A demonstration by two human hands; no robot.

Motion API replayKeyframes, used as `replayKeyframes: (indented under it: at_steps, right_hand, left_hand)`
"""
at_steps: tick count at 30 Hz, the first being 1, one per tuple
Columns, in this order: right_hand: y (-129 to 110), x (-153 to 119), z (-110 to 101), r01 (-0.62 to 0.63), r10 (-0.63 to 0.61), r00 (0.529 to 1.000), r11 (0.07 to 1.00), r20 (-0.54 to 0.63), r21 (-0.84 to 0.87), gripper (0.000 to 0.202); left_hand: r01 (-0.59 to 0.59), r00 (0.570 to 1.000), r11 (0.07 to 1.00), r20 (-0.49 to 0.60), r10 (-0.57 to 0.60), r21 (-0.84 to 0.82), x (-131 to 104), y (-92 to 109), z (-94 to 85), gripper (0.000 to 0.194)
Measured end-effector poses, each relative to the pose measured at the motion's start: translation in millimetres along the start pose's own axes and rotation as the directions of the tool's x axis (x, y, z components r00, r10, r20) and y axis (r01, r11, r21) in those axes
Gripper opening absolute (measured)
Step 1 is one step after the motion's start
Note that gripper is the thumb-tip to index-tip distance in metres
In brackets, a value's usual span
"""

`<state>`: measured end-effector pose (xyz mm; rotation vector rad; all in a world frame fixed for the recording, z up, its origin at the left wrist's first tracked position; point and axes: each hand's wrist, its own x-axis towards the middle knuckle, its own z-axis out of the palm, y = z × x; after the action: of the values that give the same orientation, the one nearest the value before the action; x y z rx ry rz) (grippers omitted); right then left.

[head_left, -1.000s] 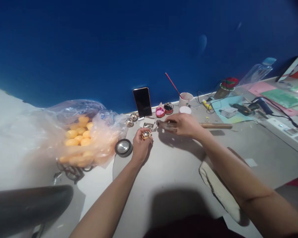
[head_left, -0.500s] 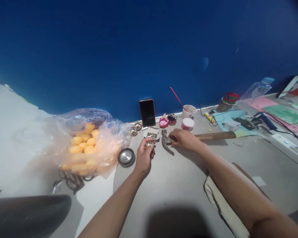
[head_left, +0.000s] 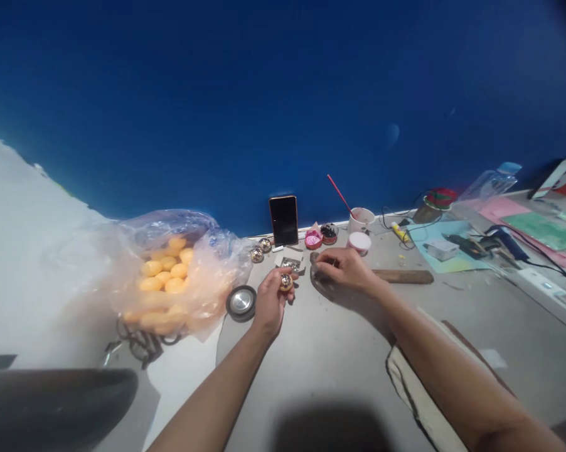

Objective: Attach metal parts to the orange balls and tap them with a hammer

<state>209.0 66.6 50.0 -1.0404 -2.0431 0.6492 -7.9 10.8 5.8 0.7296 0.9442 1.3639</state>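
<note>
Hammer (head_left: 318, 285), handle (head_left: 403, 276) toward three o'clock, was overlapped by the nearer right hand (head_left: 343, 267), whose grip could not be told; gold ball (head_left: 285, 282), at nine o'clock from it, was clasped by the left hand (head_left: 268, 302).

Blue wall (head_left: 208, 107) spans the background, bearing one pale patch (head_left: 392, 135) right of centre. White surface (head_left: 24, 232) at left meets it along a ragged edge. Grey tabletop (head_left: 320, 351) abuts the wall, dark shadow (head_left: 330, 430) on its near side.
</note>
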Motion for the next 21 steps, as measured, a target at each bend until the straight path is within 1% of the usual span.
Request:
replayKeyframes:
  at_steps: [4,8,10,12,13,15,16,17,19,21]
  right_hand:
    - [-11,19,1,-0.02,0.03,0.998,0.987,-0.062,0.16,0.016]
    - [-15,29,11,-0.075,0.091,0.995,0.956,-0.046,0.283,0.015]
    - [-18,33,14,-0.115,0.143,0.989,0.918,-0.046,0.38,0.019]
    - [-20,41,11,-0.16,0.228,0.972,0.829,-0.062,0.537,0.027]
    - [-22,48,7,-0.173,0.281,0.957,0.756,-0.075,0.631,0.031]
    - [-24,63,-8,-0.141,0.384,0.916,0.576,-0.115,0.805,0.039]
    - [-24,70,-16,-0.132,0.409,0.907,0.503,-0.101,0.854,0.04]
    - [-25,76,-23,-0.121,0.421,0.902,0.455,-0.094,0.882,0.04]
    - [-24,83,-30,-0.099,0.43,0.897,0.423,-0.104,0.901,0.04]
    - [-22,78,-23,-0.088,0.44,0.887,0.461,-0.142,0.883,0.039]
  left_hand:
    - [0.007,0.998,0.998,0.056,-0.01,0.057,-2,-2,0.6,0.052]
    - [0.028,0.994,0.991,0.1,-0.042,0.13,-7,-3,2.9,0.05]
    - [0.045,0.99,0.986,0.124,-0.066,0.162,-9,-3,4.8,0.049]
    - [0.053,0.986,0.98,0.144,-0.081,0.191,-11,-1,6.2,0.048]
    - [0.051,0.985,0.978,0.149,-0.083,0.204,-11,0,6.6,0.048]
    - [0.045,0.986,0.975,0.147,-0.078,0.217,-11,1,6.6,0.047]
    - [0.038,0.987,0.976,0.141,-0.07,0.215,-11,1,6.3,0.046]
    - [0.03,0.989,0.977,0.132,-0.059,0.209,-10,2,5.9,0.045]
    - [-0.008,0.994,0.977,0.111,-0.016,0.211,-11,2,5.1,0.039]
    - [-0.107,0.992,0.957,0.09,0.085,0.27,-12,2,4.7,0.03]
